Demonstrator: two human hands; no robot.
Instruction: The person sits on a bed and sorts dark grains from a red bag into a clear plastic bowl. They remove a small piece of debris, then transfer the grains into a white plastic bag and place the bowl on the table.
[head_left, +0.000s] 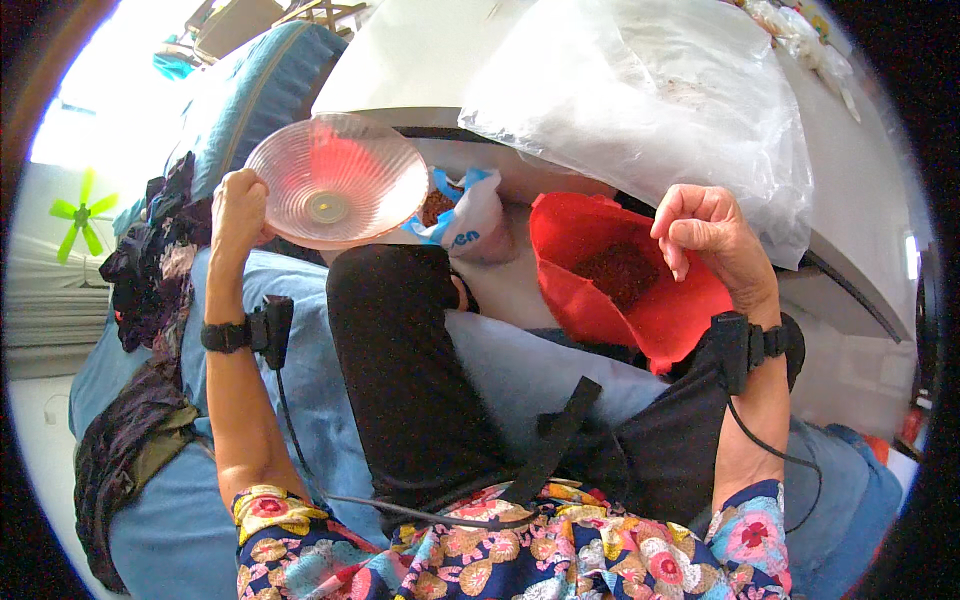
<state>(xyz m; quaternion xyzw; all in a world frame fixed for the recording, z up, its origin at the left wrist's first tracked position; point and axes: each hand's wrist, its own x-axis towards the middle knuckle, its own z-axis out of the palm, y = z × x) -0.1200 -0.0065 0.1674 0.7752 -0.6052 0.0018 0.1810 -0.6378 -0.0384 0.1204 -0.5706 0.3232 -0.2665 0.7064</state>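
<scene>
My left hand (241, 206) grips the rim of a clear ribbed plastic bowl (360, 184), which is tilted so that its inside faces me. Something red shows through its far side. Over the right rim of a red fabric bag (592, 315) hangs my right hand (697, 232), its fingers loosely curled and nothing seen in them. Dark brown loose material (619, 274) lies inside the red bag. Between the bowl and the red bag, lower down, stands a white and blue plastic bag (476, 217) with reddish-brown pieces in its mouth.
A clear plastic sheet (637, 105) covers part of the white table (405, 67) ahead. I sit on a blue-covered seat (300, 300), with dark clothes (154, 255) heaped at the left. Cables run from both wrist straps across my lap. A green fan (81, 215) is at the far left.
</scene>
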